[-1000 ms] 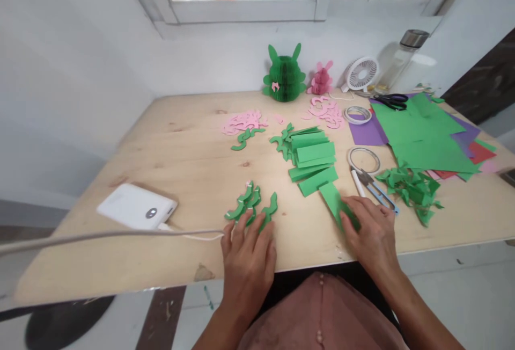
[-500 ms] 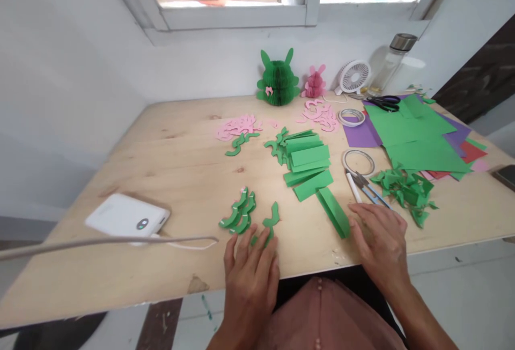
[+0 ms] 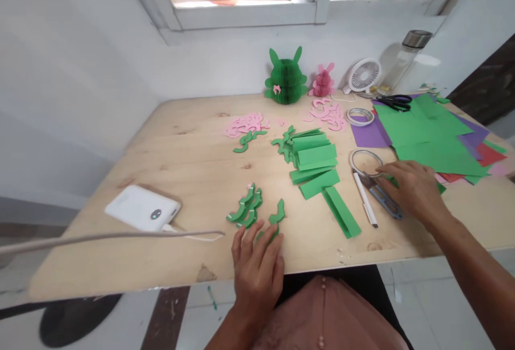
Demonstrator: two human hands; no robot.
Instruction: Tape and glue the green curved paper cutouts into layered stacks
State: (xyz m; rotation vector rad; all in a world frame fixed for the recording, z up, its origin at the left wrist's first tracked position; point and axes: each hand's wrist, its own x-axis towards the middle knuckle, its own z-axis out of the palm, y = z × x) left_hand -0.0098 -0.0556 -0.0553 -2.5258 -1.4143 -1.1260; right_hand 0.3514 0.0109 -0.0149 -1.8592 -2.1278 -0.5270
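Observation:
My left hand (image 3: 257, 264) lies flat near the front edge of the wooden table, fingers spread. Its fingertips rest over a green curved paper piece (image 3: 277, 214), partly hidden beneath them. Just beyond are several green curved paper pieces (image 3: 246, 206) with small white strips. My right hand (image 3: 412, 189) is at the roll of tape (image 3: 354, 165), its thumb and forefinger closed at the right rim. Below that hand are the snips (image 3: 384, 199) with blue-grey handles and a white pen (image 3: 365, 199). It mostly covers the green paper scraps (image 3: 440, 186).
Folded green paper strips (image 3: 316, 157) lie mid-table. Pink cutouts (image 3: 245, 124), green and pink paper figures (image 3: 286, 79), a small fan (image 3: 364, 75) and a glass bottle (image 3: 404, 63) stand behind. Green sheets (image 3: 426, 135) and black scissors (image 3: 394, 103) lie right; a white power bank (image 3: 142, 208) with cable, left.
My right hand has moved right and away from me, from beside the end green strip to the tape roll. The left hand stays by the green pieces. The view has shifted slightly.

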